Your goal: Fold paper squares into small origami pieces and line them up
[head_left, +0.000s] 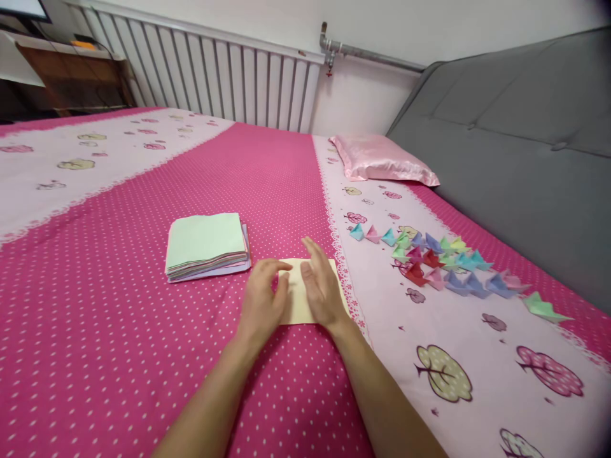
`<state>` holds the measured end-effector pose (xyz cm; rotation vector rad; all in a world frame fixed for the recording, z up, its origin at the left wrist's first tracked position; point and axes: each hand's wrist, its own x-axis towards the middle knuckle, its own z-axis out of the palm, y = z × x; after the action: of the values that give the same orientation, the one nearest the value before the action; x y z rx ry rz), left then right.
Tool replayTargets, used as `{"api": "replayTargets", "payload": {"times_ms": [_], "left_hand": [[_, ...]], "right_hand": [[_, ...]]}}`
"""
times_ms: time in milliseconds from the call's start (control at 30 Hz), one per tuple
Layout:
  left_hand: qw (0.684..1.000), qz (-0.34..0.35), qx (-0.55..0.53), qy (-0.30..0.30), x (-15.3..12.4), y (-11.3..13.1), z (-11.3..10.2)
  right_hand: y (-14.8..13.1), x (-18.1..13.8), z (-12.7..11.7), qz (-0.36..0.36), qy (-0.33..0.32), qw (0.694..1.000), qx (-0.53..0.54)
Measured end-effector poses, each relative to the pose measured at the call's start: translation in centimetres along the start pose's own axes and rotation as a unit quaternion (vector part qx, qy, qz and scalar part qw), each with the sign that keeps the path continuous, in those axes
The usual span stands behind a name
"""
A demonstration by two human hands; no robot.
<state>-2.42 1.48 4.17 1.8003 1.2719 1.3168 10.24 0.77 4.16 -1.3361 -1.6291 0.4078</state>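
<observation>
A pale yellow sheet of paper (300, 306) lies flat on the pink dotted bedspread in front of me. Over its left edge is my left hand (265, 296), fingers curved and apart from the thumb, with nothing held. My right hand (322, 289) is above the sheet's right part, its fingers stretched out and the thumb pointing up the sheet. Whether either hand touches the paper I cannot tell. To the left of my hands sits a stack of coloured paper (206, 242), a light green sheet on top.
Several small folded paper boats (432, 257) in many colours stand in rows on the right. Behind them are a pink satin pillow (379, 159) and a grey padded headboard (506, 114). A white radiator (214, 70) runs along the wall, with a desk (71, 70) at the far left.
</observation>
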Motion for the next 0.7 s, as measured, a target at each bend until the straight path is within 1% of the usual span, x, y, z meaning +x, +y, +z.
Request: {"api": "replayTargets", "payload": {"times_ms": [33, 67, 100, 167, 267, 333, 400, 533, 700], "left_hand": [[0.995, 0.063, 0.044, -0.059, -0.2, -0.1, 0.4], [0.984, 0.112, 0.082, -0.108, -0.4, -0.2, 0.8], [0.972, 0.145, 0.114, -0.146, -0.6, -0.5, 1.1], [0.949, 0.169, 0.179, -0.198, -1.0, -1.3, 1.5], [0.921, 0.168, 0.257, -0.241, -1.3, -2.5, 1.9], [0.905, 0.168, 0.294, -0.258, -1.4, -3.0, 2.0], [0.894, 0.169, 0.322, -0.262, -1.4, -3.1, 2.0], [0.88, 0.161, 0.367, -0.256, -1.3, -2.9, 2.1], [0.87, 0.129, 0.403, -0.251, -1.1, -2.7, 1.9]], "right_hand": [[-0.3, -0.2, 0.3, -0.015, -0.038, 0.999, 0.004], [-0.3, -0.4, 0.5, -0.025, -0.068, 0.997, 0.006], [-0.3, -0.5, 0.6, -0.03, -0.092, 0.995, 0.006], [0.3, -0.7, 0.9, -0.018, -0.124, 0.992, 0.003], [1.5, -0.8, 1.5, 0.017, -0.172, 0.985, -0.021], [2.1, -0.9, 1.9, 0.026, -0.202, 0.978, -0.054], [2.4, -1.0, 2.1, 0.03, -0.215, 0.973, -0.08], [2.5, -0.9, 2.1, 0.045, -0.214, 0.969, -0.111], [2.4, -0.8, 2.1, 0.068, -0.216, 0.963, -0.145]]}}
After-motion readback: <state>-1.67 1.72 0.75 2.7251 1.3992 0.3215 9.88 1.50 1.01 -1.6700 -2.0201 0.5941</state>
